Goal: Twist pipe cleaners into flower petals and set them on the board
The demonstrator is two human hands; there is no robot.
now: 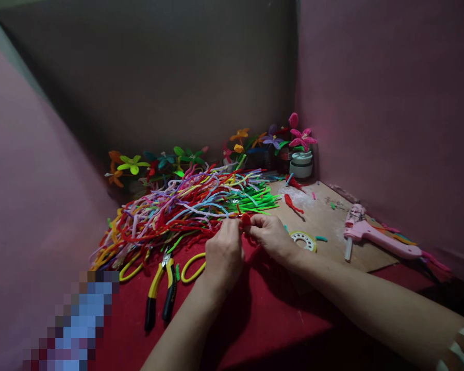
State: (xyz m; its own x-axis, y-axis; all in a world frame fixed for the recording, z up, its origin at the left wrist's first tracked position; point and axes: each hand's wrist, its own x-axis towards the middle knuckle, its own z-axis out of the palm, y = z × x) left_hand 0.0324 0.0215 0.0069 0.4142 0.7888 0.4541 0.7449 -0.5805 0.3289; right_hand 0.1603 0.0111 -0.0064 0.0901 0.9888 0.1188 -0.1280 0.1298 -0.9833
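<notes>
Both hands meet at the front edge of a heap of colourful fuzzy stems [178, 201]. Between their fingertips is a small red fuzzy piece [246, 220]. My right hand [269, 234] pinches it from the right, thumb and index finger together. My left hand [225, 247] is closed just beside it, its fingertips turned away and partly hidden, a bit of red showing at them. Yellow-and-black pliers [161, 288] lie on the red cloth left of my left hand, and yellow scissor handles [191, 269] show next to that hand.
A pink glue gun [382, 239] lies at the right on a brown board [325, 206]. A white-and-yellow tape roll [303, 241] and a red fuzzy loop [293, 204] are near my right hand. Fuzzy flowers [133, 164] and a lidded cup [301, 166] stand behind. Pink walls flank the table.
</notes>
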